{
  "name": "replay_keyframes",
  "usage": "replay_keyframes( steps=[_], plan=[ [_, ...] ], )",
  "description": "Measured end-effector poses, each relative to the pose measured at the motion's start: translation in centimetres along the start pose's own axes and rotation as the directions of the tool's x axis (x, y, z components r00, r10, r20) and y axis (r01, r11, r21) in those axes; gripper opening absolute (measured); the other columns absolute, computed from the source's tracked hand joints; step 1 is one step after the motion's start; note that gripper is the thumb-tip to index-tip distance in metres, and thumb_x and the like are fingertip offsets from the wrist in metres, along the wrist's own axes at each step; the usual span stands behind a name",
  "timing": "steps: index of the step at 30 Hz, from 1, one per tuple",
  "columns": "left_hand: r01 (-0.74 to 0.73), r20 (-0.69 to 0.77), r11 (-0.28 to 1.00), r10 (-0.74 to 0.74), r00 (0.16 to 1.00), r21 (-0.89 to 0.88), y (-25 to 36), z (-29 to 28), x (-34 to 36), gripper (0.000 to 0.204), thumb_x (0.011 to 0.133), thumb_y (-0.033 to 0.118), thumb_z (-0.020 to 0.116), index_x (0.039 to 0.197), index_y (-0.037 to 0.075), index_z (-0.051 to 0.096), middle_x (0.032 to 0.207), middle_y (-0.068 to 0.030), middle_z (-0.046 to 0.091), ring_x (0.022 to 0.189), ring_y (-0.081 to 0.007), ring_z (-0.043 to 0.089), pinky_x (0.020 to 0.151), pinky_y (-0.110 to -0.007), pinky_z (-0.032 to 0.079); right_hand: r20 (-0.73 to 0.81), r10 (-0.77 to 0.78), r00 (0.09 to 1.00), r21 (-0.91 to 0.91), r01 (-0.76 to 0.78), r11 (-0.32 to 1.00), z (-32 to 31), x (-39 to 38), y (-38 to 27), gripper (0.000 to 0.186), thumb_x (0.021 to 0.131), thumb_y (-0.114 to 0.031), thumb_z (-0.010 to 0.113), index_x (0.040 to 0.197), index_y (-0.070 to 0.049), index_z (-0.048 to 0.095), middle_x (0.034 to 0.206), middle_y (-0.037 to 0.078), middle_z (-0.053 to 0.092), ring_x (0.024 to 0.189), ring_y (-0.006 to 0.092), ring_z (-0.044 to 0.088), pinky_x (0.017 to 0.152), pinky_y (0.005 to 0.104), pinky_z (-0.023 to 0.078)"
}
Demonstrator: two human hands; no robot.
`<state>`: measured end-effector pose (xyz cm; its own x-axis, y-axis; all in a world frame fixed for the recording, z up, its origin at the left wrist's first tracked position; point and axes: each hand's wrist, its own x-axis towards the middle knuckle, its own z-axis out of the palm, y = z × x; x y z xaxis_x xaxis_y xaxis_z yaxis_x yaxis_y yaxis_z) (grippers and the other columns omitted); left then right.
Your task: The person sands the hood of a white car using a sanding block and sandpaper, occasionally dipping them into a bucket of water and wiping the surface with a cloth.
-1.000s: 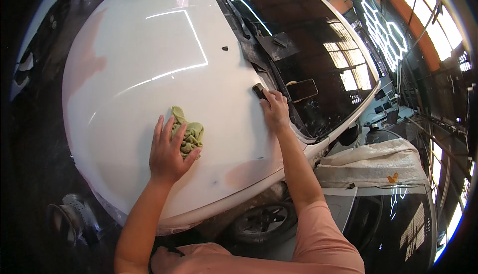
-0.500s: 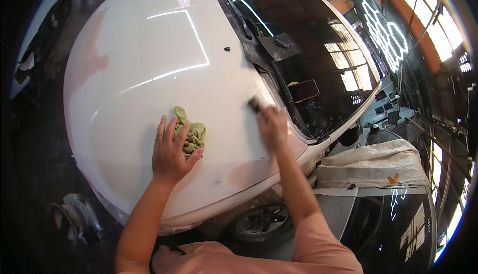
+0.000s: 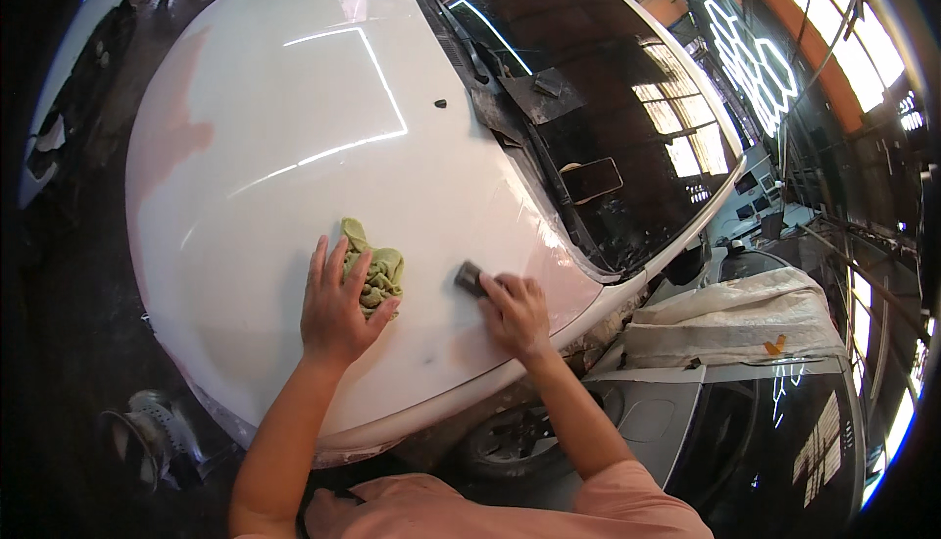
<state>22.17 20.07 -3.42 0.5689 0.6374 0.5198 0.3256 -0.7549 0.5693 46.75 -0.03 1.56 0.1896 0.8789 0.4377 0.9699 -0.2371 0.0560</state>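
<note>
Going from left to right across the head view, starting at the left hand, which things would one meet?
Left hand with the green cloth under it → dark block → right hand → phone → whitish sheet.

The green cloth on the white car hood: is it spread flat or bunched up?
Bunched up: the green cloth lies in crumpled folds, partly under the left hand.

Your left hand (image 3: 336, 309) fanned, your right hand (image 3: 513, 314) curled.
Your left palm faces down, fingers (image 3: 320, 257) pointing forward, thumb (image 3: 383, 316) angled out rightward, left forearm (image 3: 286, 431) rising from below; your right fingers (image 3: 500, 296) bend in a grip, right forearm (image 3: 576, 407) slanting up and leftward.
</note>
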Motion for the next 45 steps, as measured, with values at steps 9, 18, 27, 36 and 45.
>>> replay_keyframes(
  steps=[9, 18, 27, 36, 45],
  plan=[
    [-0.023, 0.017, 0.999, 0.023, 1.0, -0.038, 1.9, 1.1, -0.1, 0.07, 0.09, 0.043, 0.078, 0.147, 0.01, 0.055, 0.158, -0.0234, 0.044, 0.153, -0.0497, 0.032, 0.122, -0.059, 0.034, -0.111, 0.184, 0.977, -0.124, -0.197, 0.973, -1.2, 7.5, 8.6, 0.029, 0.099, -0.021, 0.066, 0.126, -0.011, 0.072, 0.116, 0.014, 0.068, 0.104, 0.0358, 0.063, 0.094, 0.0488, 0.05],
    [-0.031, 0.006, 0.998, 0.031, 0.999, -0.052, 2.4, 1.1, 0.5, 0.069, 0.089, 0.042, 0.079, 0.146, 0.009, 0.056, 0.157, -0.0238, 0.045, 0.153, -0.0498, 0.033, 0.122, -0.059, 0.035, 0.145, 0.192, 0.971, -0.164, -0.168, 0.972, -0.6, 8.6, 10.6, 0.036, 0.097, -0.024, 0.068, 0.131, -0.015, 0.071, 0.117, 0.012, 0.07, 0.11, 0.036, 0.062, 0.093, 0.0494, 0.049],
    [-0.005, 0.001, 1.0, 0.005, 1.0, 0.005, 0.6, -0.1, 0.0, 0.07, 0.09, 0.041, 0.078, 0.148, 0.009, 0.054, 0.158, -0.0237, 0.044, 0.153, -0.0497, 0.032, 0.122, -0.059, 0.034, 0.003, -0.026, 1.0, 0.03, 0.026, 0.999, -1.2, 0.0, 2.8, 0.043, 0.089, -0.023, 0.078, 0.131, -0.02, 0.073, 0.118, 0.006, 0.068, 0.102, 0.034, 0.063, 0.091, 0.0476, 0.053],
    [-0.034, -0.008, 0.999, 0.034, 0.999, 0.017, 1.1, 0.8, 0.3, 0.07, 0.089, 0.045, 0.078, 0.146, 0.01, 0.056, 0.155, -0.023, 0.046, 0.15, -0.0507, 0.035, 0.12, -0.06, 0.038, -0.01, 0.213, 0.977, -0.046, -0.213, 0.976, -1.0, 1.7, 8.0, 0.038, 0.094, -0.024, 0.074, 0.131, -0.018, 0.071, 0.119, 0.009, 0.067, 0.108, 0.0355, 0.062, 0.093, 0.0493, 0.05],
    [-0.088, -0.016, 0.996, 0.088, 0.996, 0.008, 2.2, 1.7, 0.1, 0.07, 0.09, 0.046, 0.077, 0.146, 0.01, 0.056, 0.156, -0.0223, 0.046, 0.151, -0.0506, 0.035, 0.12, -0.061, 0.037, -0.088, 0.208, 0.974, -0.067, -0.214, 0.974, -3.0, 6.0, 11.5, 0.031, 0.095, -0.019, 0.071, 0.126, -0.016, 0.072, 0.117, 0.011, 0.069, 0.106, 0.0356, 0.063, 0.093, 0.0491, 0.05]
  ],
)
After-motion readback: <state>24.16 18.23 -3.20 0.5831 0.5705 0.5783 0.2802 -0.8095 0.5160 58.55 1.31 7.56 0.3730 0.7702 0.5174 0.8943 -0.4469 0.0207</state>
